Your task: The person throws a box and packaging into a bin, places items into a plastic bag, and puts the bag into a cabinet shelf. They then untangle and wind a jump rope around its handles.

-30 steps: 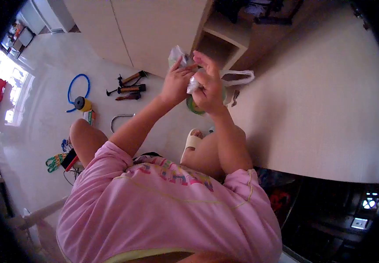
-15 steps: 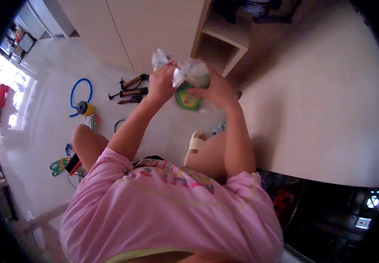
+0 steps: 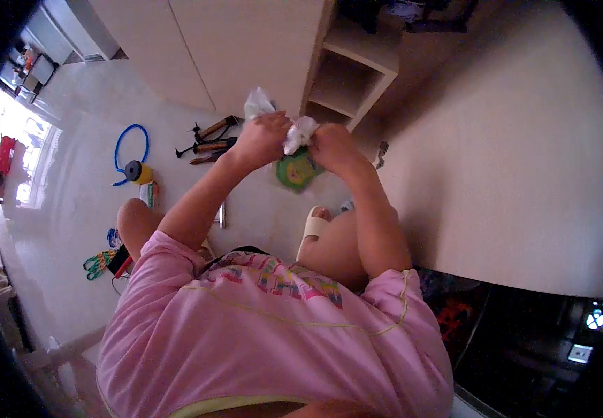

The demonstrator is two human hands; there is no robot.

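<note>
Person seated low, both hands out front over the pale floor, working a plastic bag. Left hand has fingers curled around the bag's plastic. Right hand grips the bunched part from the other side, knuckles up (exact fingertip placement hidden, can't tell). Clear plastic bag: crumpled whitish bunch sits between the two hands, touching both. Another whitish plastic piece sticks out past the left hand on the far side; can't tell if it belongs to the same bag. Green round item with a yellow middle shows just below the bunch, near the right hand, above the floor as far as I can tell; its edges are blurry.

Floor, left of the left hand: pump-like tools, black and brown, lying close together, partly behind the wrist. Farther left, blue hose in an open loop, with yellow spool, black-ended, at its lower end. Small box just below the spool. Metal tube beside the left forearm. Multicolour rope near the left knee, bunched.

Cream slipper on the right foot. Cabinet in front, open cubby at its corner. Big light wood panel along the right.
</note>
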